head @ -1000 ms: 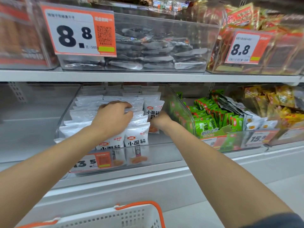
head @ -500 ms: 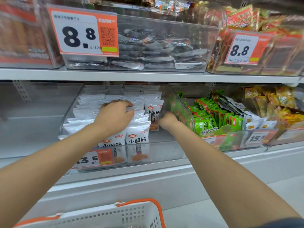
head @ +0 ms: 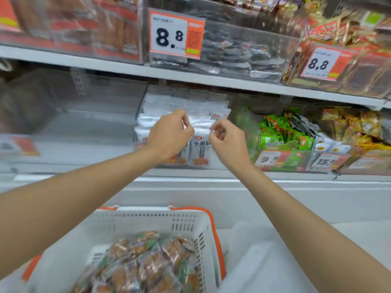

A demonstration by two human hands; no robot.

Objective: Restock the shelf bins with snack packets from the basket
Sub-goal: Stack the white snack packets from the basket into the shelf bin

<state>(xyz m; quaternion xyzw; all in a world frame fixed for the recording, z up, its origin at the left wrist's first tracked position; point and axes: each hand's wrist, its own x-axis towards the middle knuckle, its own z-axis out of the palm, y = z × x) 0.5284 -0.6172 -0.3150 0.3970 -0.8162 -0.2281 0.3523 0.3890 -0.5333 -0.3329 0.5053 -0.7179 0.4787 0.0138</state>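
The clear shelf bin (head: 220, 163) on the lower shelf is packed with rows of white snack packets (head: 201, 111). Both my hands hover just in front of it, apart from the packets. My left hand (head: 169, 134) has loosely curled fingers and holds nothing. My right hand (head: 228, 140) is beside it, fingers also loosely curled and empty as far as the blur shows. Below, the white basket (head: 148, 216) with orange handles holds several clear packets of brown snacks (head: 137, 265).
To the right stands a bin of green packets (head: 283, 134), then yellow packets (head: 359, 127). A see-through bin (head: 63, 123) sits to the left. The upper shelf (head: 211, 81) carries bins of silver and red packets with 8.8 price tags (head: 175, 37).
Both hands have drawn back out of the white-packet bin toward me. The view has tilted down and left, bringing the basket and its brown packets into sight.
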